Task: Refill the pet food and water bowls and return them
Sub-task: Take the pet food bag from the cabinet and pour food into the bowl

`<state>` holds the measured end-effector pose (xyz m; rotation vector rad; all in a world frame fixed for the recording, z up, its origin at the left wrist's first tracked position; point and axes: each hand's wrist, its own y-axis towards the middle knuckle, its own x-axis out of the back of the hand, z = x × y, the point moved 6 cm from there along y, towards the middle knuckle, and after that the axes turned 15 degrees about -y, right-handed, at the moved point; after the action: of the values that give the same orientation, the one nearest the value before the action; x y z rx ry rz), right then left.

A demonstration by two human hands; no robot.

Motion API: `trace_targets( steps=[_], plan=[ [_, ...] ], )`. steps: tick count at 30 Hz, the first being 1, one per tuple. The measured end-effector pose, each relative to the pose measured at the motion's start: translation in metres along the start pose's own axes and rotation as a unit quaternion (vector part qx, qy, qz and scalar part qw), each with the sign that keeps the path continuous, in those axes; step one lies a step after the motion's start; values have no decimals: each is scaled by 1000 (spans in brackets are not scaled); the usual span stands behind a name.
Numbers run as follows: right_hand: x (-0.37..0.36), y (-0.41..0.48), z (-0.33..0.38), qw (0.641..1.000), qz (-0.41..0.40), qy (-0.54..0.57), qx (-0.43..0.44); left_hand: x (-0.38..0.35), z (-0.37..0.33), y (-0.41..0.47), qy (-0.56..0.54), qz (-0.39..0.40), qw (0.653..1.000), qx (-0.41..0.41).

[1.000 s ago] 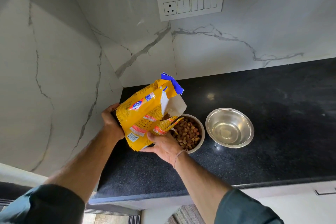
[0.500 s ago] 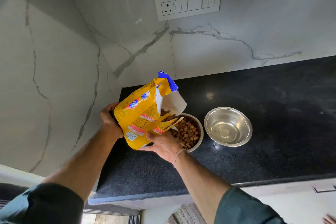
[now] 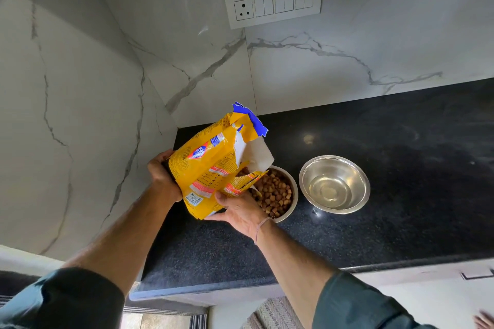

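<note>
**A:** Left grip [image 3: 164,176]: fingers pass behind the food bag [image 3: 211,168] and are not seen.

**B:** Noted. Right grip [image 3: 242,212]: fingers are under the bag. Only the thumb and the back of the hand show.

**A:** Food bowl [image 3: 295,195]: near-left rim and part of the kibble [image 3: 275,195] are covered by the bag mouth and the right grip.

**B:** Bag print: too small to read. Cannot tell whether any pieces are falling at the mouth.

**A:** Counter [image 3: 401,208]: cut by the right edge. Its front-left corner is behind the left forearm.

**B:** Both sleeves [image 3: 66,302] and the rug [image 3: 278,314] are cut by the bottom edge. Pale blurred shape [image 3: 484,321] in the bottom-right corner, also cut off: identity undetermined.
</note>
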<state>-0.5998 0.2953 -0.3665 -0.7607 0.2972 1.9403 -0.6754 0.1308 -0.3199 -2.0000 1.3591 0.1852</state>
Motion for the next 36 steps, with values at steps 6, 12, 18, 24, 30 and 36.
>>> trace_targets(
  steps=[6, 12, 18, 24, 30, 36],
  plan=[
    [0, 0, -1, 1000, 10, 8, -6, -2, 2, 2, -4, 10, 1000, 4],
    [1, 1, -3, 1000, 4, 18, -9, 0, 1, 3, -5, 21, 1000, 0],
    [0, 2, -3, 1000, -5, 13, -9, 1, -1, 6, 3, 25, 1000, -7],
    [-1, 2, -1, 1000, 1, 20, -1, -3, -4, 6, 8, 19, 1000, -13],
    [5, 3, -1, 1000, -20, 17, 1, -5, -2, 7, 14, 11, 1000, -5],
    [7, 3, -1, 1000, -20, 20, 13, -6, 1, 11, 11, 14, 1000, 11]
  ],
)
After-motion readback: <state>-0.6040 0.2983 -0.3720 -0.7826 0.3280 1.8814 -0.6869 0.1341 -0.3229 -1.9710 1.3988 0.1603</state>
